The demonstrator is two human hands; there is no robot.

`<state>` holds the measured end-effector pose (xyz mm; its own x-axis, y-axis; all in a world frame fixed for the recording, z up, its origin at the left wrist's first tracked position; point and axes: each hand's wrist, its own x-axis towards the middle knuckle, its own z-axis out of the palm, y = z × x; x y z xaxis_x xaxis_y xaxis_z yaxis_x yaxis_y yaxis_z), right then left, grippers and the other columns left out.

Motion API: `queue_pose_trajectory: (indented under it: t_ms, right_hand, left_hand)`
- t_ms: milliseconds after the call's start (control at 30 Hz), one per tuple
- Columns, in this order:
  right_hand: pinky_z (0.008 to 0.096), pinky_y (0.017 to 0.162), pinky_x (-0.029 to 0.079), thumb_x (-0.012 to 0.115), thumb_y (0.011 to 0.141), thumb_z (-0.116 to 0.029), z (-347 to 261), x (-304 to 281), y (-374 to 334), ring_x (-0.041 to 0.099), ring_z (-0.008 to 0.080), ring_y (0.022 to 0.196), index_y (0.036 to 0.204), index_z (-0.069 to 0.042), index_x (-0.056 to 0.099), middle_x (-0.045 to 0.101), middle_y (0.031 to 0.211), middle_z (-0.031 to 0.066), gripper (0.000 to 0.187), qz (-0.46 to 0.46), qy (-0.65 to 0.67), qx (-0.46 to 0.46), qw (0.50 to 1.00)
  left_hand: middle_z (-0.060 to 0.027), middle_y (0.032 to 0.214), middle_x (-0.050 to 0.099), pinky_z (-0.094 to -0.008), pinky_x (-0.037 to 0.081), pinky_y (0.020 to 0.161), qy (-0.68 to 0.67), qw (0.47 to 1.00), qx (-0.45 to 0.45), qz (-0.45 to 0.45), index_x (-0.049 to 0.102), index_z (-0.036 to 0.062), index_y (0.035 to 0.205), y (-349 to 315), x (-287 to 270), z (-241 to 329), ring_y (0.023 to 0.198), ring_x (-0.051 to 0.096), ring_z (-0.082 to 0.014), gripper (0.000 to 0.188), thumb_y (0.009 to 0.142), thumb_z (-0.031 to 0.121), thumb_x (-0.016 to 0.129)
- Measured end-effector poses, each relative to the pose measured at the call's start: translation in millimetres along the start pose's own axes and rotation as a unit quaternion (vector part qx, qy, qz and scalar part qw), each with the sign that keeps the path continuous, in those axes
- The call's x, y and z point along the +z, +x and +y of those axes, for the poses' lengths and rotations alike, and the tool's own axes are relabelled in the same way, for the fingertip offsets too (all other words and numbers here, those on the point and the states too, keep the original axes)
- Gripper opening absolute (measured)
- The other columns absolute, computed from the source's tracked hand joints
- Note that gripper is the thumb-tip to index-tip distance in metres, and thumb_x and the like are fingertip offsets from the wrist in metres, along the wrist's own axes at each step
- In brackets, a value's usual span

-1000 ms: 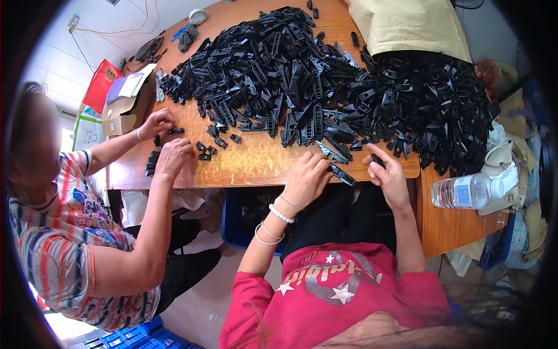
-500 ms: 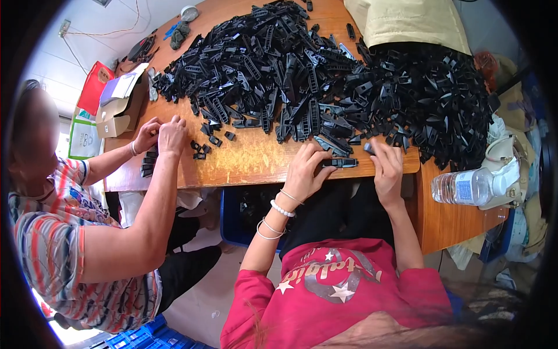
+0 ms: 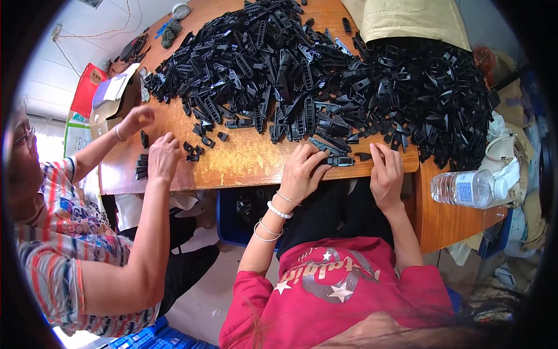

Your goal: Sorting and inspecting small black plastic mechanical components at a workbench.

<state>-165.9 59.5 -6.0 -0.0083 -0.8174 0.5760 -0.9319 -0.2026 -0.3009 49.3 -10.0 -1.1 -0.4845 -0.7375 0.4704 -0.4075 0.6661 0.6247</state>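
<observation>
My left hand (image 3: pixel 302 170) is closed on a long black plastic part (image 3: pixel 340 161), held low at the table's front edge with its end pointing right. Between the thumb and fingertips of my right hand (image 3: pixel 386 175) is a small black pointed piece (image 3: pixel 364 156), its tip turned left toward the long part. A narrow gap separates the two pieces. Just beyond my hands rises a large heap of long black plastic parts (image 3: pixel 256 70). Farther right, smaller black pointed pieces (image 3: pixel 427 99) spill from a beige sack (image 3: pixel 415 23).
At the left, a co-worker's hands (image 3: pixel 164 157) are over the wooden table (image 3: pixel 244 157), near a short row of black parts (image 3: pixel 141 167) and scattered small pieces. A clear bottle (image 3: pixel 462 188) lies at the right. Below the table edge stands a blue bin (image 3: pixel 226 218).
My right hand has turned the small piece, which now shows lower and points left. My left hand stays on the long part. The co-worker's hands have moved apart.
</observation>
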Motion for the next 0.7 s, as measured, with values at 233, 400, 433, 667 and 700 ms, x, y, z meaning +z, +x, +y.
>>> queue_pose_trajectory:
  t_ms: [233,400,433,667,700]
  right_hand:
    - [0.0402,0.084,0.042,0.069,0.080,-0.008,-11.7,-10.0,14.7,0.053,0.0292,0.098,0.117,0.001,0.061,0.057,0.108,0.0121,0.040,-0.011,0.106,0.075,0.992]
    - [0.0371,0.078,0.043,0.066,0.083,-0.004,-12.1,-11.0,13.6,0.056,0.0272,0.088,0.105,0.001,0.065,0.059,0.094,0.0115,0.023,-0.026,0.210,0.082,0.974]
    - [0.0359,0.076,0.044,0.065,0.083,-0.004,-17.1,-18.2,15.2,0.057,0.0269,0.084,0.105,0.003,0.065,0.059,0.090,0.0123,0.023,-0.045,0.284,0.109,0.952]
    - [0.0332,0.066,0.049,0.068,0.080,0.002,-49.2,-38.0,15.0,0.061,0.0267,0.075,0.109,0.002,0.064,0.063,0.085,0.0136,0.029,-0.086,0.367,0.083,0.922]
    - [0.0344,0.065,0.049,0.070,0.077,0.002,-47.6,-35.0,14.9,0.060,0.0275,0.075,0.106,0.002,0.064,0.062,0.085,0.0128,0.029,-0.061,0.316,0.011,0.947]
  left_hand:
    - [-0.0113,0.090,0.057,-0.0366,0.047,0.069,0.006,1.000,0.001,0.009,0.064,0.0013,0.094,2.7,-2.0,2.4,0.081,0.056,-0.0297,0.026,0.071,0.006,0.076]
    - [-0.0110,0.091,0.057,-0.0369,0.047,0.068,-0.047,0.997,-0.021,0.062,0.063,0.0037,0.100,1.9,-4.4,13.2,0.082,0.057,-0.0286,0.032,0.073,0.011,0.077]
    - [-0.0115,0.093,0.058,-0.0368,0.048,0.070,-0.042,0.995,0.002,0.086,0.063,0.0041,0.104,-0.2,-2.9,17.3,0.084,0.058,-0.0291,0.036,0.072,0.012,0.078]
    - [-0.0022,0.070,0.059,-0.0192,0.037,0.048,-0.211,0.966,-0.150,-0.016,0.066,-0.0017,0.097,2.8,-8.0,46.2,0.058,0.052,-0.0055,0.018,0.083,0.009,0.073]
    - [-0.0006,0.066,0.058,-0.0191,0.036,0.047,-0.250,0.938,-0.231,-0.063,0.067,-0.0022,0.095,-1.5,-7.1,44.6,0.055,0.050,-0.0043,0.017,0.086,0.011,0.071]
